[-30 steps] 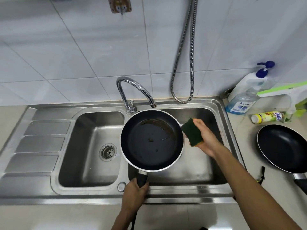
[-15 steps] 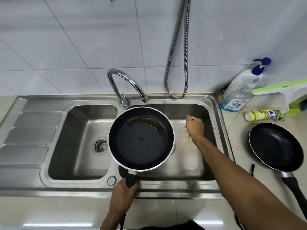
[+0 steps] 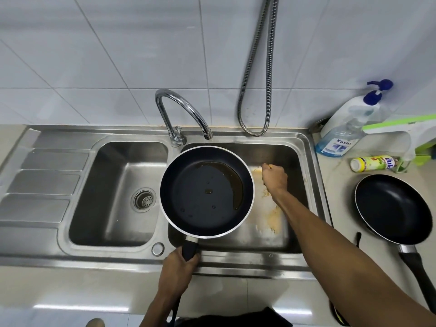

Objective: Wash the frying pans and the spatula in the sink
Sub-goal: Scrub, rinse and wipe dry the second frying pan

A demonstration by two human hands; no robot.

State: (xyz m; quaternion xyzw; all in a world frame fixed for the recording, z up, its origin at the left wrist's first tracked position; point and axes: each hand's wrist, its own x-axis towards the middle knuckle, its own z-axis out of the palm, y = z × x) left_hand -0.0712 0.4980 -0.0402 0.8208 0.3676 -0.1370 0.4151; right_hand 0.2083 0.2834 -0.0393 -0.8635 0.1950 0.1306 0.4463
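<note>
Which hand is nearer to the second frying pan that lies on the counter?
The right hand. It is down in the right basin, one sink rim away from the counter pan. The left hand grips the other pan's handle, farther left.

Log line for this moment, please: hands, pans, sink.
left hand: grips handle of oily pan above sink | right hand: fisted low in right basin, contents unclear | second pan: on counter, unwashed | tap: no water visible

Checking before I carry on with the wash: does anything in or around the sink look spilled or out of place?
Yes. A yellowish residue is smeared across the floor of the right basin, below the right hand. The held pan, gripped by the left hand, has brown oil pooled along its far-right side. Nothing else stands out.
</note>
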